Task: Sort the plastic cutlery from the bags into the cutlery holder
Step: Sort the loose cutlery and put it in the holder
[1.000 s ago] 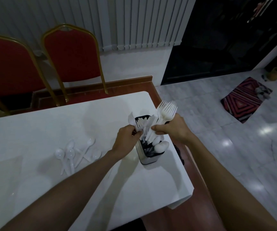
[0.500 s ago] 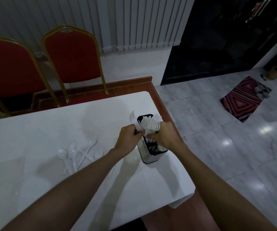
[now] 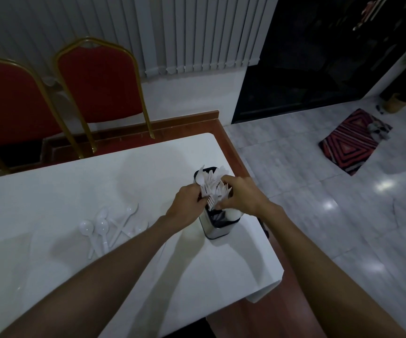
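A metal cutlery holder with a dark inner rim stands near the right end of the white table. White plastic forks stick up out of it, and a spoon bowl shows in its near compartment. My left hand is closed on the fork bundle from the left side. From the right, my right hand grips the same forks over the holder's top. Several loose white plastic spoons lie on the table to the left.
Two red chairs with gold frames stand behind the table. The table's right edge runs just past the holder, with marble floor beyond. A striped red mat lies on the floor at the right. A clear plastic bag lies at the left.
My right hand has lowered the bundle of forks from above the holder down into it. Both hands now close around the forks at the holder's top.
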